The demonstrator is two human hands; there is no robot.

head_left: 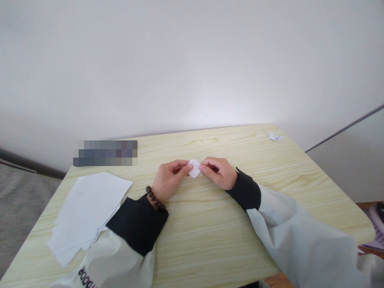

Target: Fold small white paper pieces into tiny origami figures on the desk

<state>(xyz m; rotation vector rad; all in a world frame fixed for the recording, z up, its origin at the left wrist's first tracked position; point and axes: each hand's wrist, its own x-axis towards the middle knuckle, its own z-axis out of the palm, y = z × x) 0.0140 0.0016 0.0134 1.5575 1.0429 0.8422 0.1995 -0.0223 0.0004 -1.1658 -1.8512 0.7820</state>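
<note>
A small folded piece of white paper [195, 169], roughly diamond-shaped, is held up between my two hands over the middle of the table. My left hand [170, 178], with a dark beaded bracelet at the wrist, pinches its left corner between thumb and fingers. On the other side, my right hand [219, 172] pinches the right corner the same way. Creases on the paper are too small to make out clearly.
Loose white sheets [90, 204] lie in an uneven pile on the left of the pale wooden table [204, 240]. Behind them is a blurred-out dark object [105, 153]. A small crumpled or folded paper piece [275, 137] sits at the far right corner. A white wall [192, 72] stands behind.
</note>
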